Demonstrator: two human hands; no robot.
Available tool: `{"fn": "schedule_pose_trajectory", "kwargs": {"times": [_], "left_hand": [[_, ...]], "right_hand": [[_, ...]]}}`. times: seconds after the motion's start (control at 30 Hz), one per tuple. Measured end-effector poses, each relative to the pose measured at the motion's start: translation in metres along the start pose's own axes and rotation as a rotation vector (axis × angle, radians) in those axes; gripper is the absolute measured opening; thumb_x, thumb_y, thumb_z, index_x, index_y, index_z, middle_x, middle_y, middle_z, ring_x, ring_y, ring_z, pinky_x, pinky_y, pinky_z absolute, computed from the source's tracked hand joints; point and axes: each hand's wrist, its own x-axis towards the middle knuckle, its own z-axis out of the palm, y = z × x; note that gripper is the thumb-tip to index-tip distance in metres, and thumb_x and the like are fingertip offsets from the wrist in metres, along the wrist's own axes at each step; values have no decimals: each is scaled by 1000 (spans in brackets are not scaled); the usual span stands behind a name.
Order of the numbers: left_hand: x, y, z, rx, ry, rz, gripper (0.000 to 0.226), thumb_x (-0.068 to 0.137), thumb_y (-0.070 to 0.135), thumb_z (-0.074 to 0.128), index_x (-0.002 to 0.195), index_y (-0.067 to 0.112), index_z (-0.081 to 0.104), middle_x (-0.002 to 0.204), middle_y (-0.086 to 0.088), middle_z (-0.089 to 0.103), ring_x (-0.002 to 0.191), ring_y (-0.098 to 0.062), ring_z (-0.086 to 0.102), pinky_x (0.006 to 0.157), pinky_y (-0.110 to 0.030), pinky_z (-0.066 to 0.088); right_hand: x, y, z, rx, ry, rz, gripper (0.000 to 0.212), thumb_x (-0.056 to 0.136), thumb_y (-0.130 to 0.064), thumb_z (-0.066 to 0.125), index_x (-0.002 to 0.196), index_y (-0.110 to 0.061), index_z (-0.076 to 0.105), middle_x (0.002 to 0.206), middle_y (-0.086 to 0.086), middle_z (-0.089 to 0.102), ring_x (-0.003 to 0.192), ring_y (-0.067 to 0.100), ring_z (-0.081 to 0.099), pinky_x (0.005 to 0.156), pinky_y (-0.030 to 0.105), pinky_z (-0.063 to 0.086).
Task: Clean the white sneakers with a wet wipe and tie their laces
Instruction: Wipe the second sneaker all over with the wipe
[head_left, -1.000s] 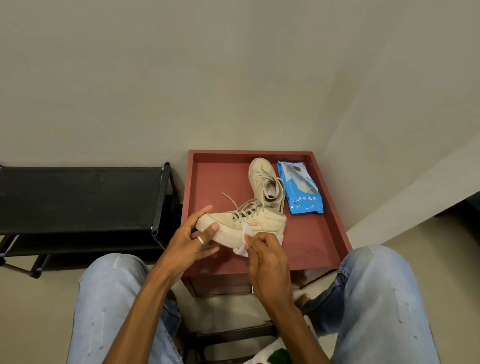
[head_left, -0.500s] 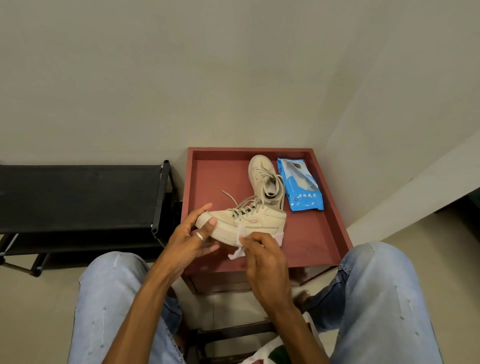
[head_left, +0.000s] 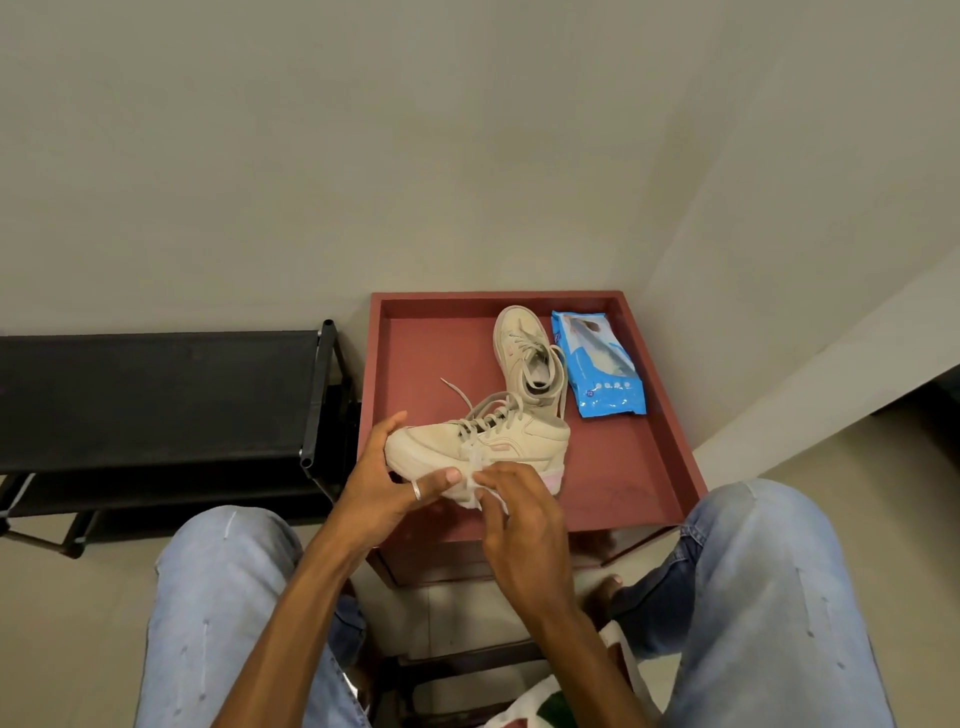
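Note:
My left hand (head_left: 387, 483) grips the toe end of a cream-white sneaker (head_left: 519, 436), held on its side just above the red tray table (head_left: 660, 467). A crumpled white wet wipe (head_left: 475, 467) is pinched in my right hand (head_left: 519, 512) and pressed against the sneaker's sole edge near the middle. The sneaker's laces hang loose. The second sneaker (head_left: 524, 353) lies behind it on the tray, laces untied.
A blue pack of wet wipes (head_left: 597, 364) lies on the tray to the right of the second sneaker. A black shoe rack (head_left: 156, 395) stands to the left. My knees in light jeans flank the table. Walls close in behind and to the right.
My right hand has slid the wipe along the sole edge toward the toe, and my left hand has shifted its grip so the thumb lies under the sole.

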Motion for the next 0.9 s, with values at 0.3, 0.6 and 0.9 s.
{"fn": "schedule_pose_trajectory", "kwargs": {"times": [0.3,0.6,0.9], "left_hand": [[0,0,3,-152,15,-55,91,64,31,94,139,31,41,130,5,54,117,-16,60,83,-32,61],[-6,-5,4,-120,-19,-12,39,68,40,93,100,22,78,99,-3,80,97,-25,75,90,-50,60],[-14,-1,8,-195,14,-101,21,76,17,86,94,18,74,85,3,79,87,-23,70,87,-48,57]], "right_hand": [[9,24,-9,0,46,458,22,86,-3,64,103,-16,69,100,-11,59,96,11,60,82,11,43],[-2,5,-2,12,33,325,22,89,-8,63,108,-15,71,108,-6,64,99,4,57,86,10,41],[21,25,-9,-71,86,532,25,90,-6,61,113,-7,70,111,9,67,92,13,58,81,16,40]]}}
